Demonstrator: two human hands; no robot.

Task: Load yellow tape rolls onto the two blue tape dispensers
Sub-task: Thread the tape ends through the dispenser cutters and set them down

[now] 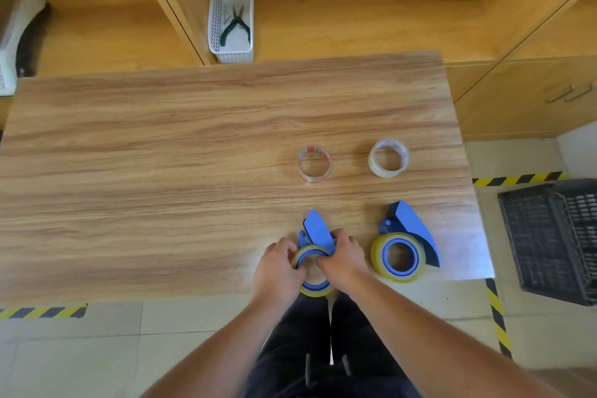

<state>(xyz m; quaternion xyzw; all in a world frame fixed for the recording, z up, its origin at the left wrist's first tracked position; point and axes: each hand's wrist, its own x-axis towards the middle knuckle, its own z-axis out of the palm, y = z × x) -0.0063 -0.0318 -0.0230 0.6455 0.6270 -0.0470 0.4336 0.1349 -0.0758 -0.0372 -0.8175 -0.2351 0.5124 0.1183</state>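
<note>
Two bare forearms reach forward from the bottom of the view, over dark trousers and a pale tiled floor, to the near edge of a wooden tabletop (161, 145). Both hands meet on one blue tape dispenser (315, 228) that sits at that edge. The left hand (277, 265) curls its fingers around the left side of a yellow tape roll (315, 291), while the right hand (342, 257) pinches the roll's upper right rim against the dispenser's blue hub. This roll appears already on the hub, though the fingers hide most of it, so whether it is fully seated or the tape end is threaded cannot be told. To the right, just apart, the second blue dispenser (413, 229) lies on its side with its own yellow roll (398, 257) clearly ringed around the blue core; that one looks finished. By this reading the task is near its end, with only the settling of the roll in hand left. Farther back on the tabletop, well clear of the work, stand two nearly spent clear tape rolls, one with red print (314, 163) and one plain (389, 158). Beyond the tabletop, a white slotted basket (231, 52) against the wooden wall holds a pair of pliers (236, 26). A dark plastic crate (555, 236) sits on the floor at right, beside yellow-and-black hazard tape. Nothing blocks the hands.
</note>
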